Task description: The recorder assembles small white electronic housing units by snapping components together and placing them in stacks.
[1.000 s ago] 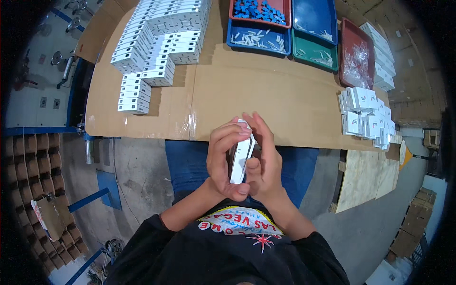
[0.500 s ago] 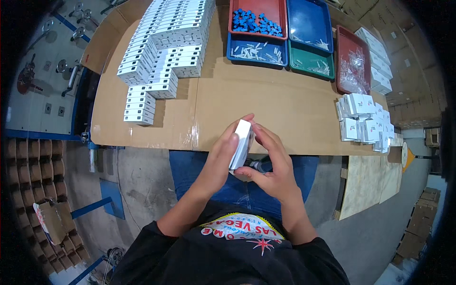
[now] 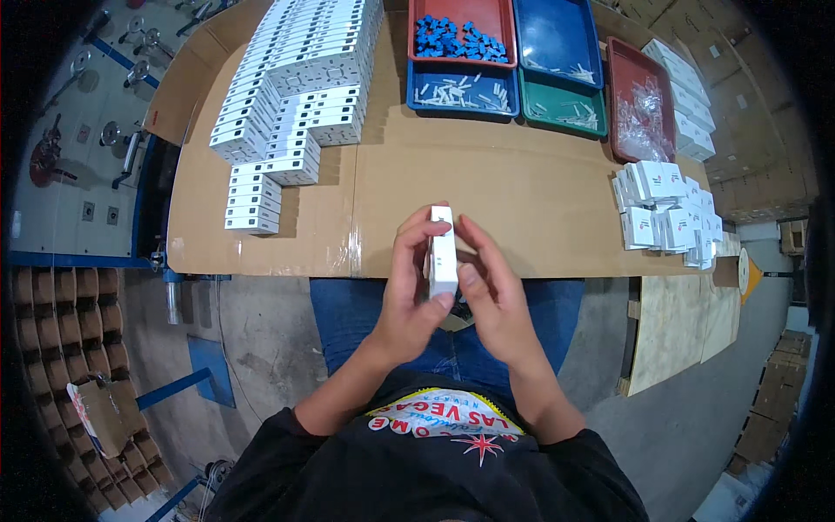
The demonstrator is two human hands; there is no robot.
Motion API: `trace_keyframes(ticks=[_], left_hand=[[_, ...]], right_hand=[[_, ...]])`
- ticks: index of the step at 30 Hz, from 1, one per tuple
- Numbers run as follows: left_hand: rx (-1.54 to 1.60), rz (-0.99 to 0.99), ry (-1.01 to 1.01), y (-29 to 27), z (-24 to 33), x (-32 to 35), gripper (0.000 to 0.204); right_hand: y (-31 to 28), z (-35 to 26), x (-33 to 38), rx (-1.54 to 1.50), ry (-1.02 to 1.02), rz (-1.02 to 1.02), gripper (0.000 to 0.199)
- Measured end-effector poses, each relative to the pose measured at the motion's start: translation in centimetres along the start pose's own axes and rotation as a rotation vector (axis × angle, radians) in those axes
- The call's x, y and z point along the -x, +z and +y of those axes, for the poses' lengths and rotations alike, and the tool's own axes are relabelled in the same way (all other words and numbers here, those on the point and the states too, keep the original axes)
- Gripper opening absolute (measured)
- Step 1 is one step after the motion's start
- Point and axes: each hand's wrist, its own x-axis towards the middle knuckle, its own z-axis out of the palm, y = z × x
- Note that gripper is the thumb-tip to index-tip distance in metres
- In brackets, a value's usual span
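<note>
Head view first: standing by the bench, I see the person's left hand (image 3: 407, 287) and right hand (image 3: 491, 300) both closed around one small white rectangular carton (image 3: 442, 252), held upright between the fingers just above the near edge of the brown cardboard-covered table (image 3: 487, 191). At far left, neat rows of finished white cartons (image 3: 287, 96) make a large stack, so much of the work looks done. On the right, a loose heap of white flat boxes (image 3: 665, 213) waits, so plenty is left. Beyond sit a red tray of blue plastic pieces (image 3: 461, 35), a blue tray (image 3: 463, 87), a green tray (image 3: 565, 109) and a dark red tray of clear bags (image 3: 642, 104).
</note>
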Motion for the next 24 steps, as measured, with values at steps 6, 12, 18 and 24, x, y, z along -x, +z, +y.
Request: trace_keyframes(ticks=[6, 12, 18, 24], left_hand=[[0.031, 0.0, 0.055, 0.0, 0.0, -0.3, 0.09], [-0.094, -0.01, -0.081, -0.4, 1.2, -0.3, 0.081], [-0.12, -0.025, 0.044, -0.8, -0.9, 0.4, 0.072], [-0.242, -0.02, 0.162, -0.4, -0.9, 0.5, 0.069]], right_hand=[[0.5, 0.0, 0.0, -0.064, 0.018, -0.092, 0.07], [0.5, 1.0, -0.2, -0.196, -0.108, -0.052, 0.068], [0.4, 0.8, -0.5, -0.217, -0.061, 0.026, 0.05], [1.0, 0.4, -0.2, -0.129, -0.011, 0.093, 0.033]])
